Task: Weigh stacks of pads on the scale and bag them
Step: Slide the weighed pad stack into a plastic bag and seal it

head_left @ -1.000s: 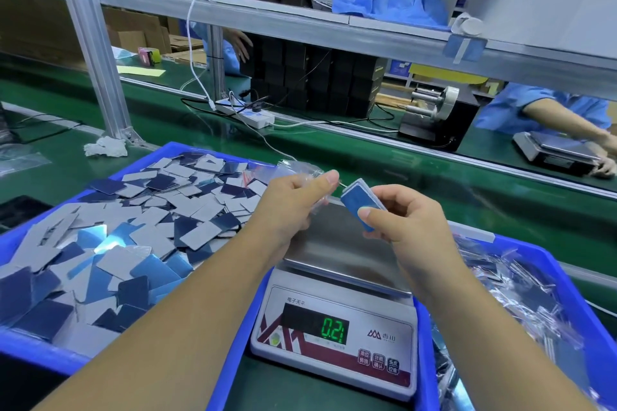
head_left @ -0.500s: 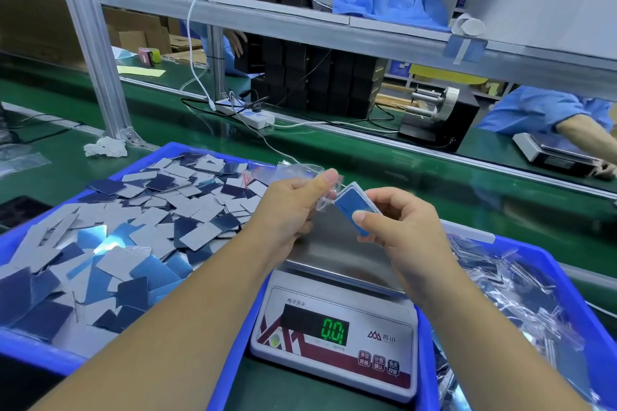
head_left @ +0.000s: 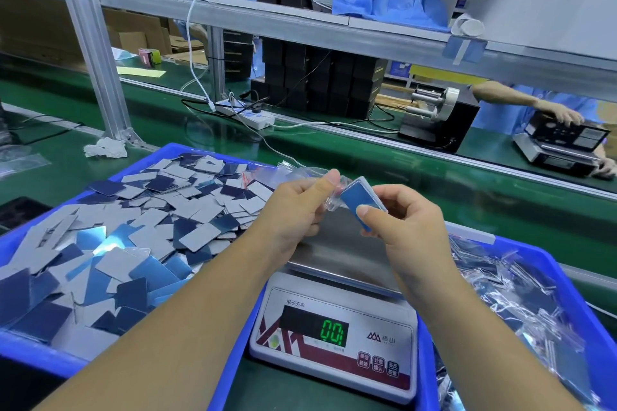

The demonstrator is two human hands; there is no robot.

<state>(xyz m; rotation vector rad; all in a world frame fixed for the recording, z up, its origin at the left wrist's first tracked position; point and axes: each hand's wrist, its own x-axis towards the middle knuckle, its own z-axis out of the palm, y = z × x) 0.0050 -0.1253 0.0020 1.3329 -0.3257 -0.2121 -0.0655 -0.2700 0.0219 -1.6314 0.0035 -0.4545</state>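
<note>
Above the scale [head_left: 334,327], I see the right hand [head_left: 410,227] pinching a pad stack [head_left: 362,202] w/ its end at a clear bag [head_left: 320,177] the left hand [head_left: 293,210] pinches, maybe already inside. Left tray [head_left: 20,350]: loose pads [head_left: 133,233]. Right tray [head_left: 567,280]: filled bags [head_left: 500,297].

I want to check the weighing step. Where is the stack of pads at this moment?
In the head view, the stack of pads is in the right hand, held above the scale, its upper end at the clear bag that the left hand pinches.
</note>
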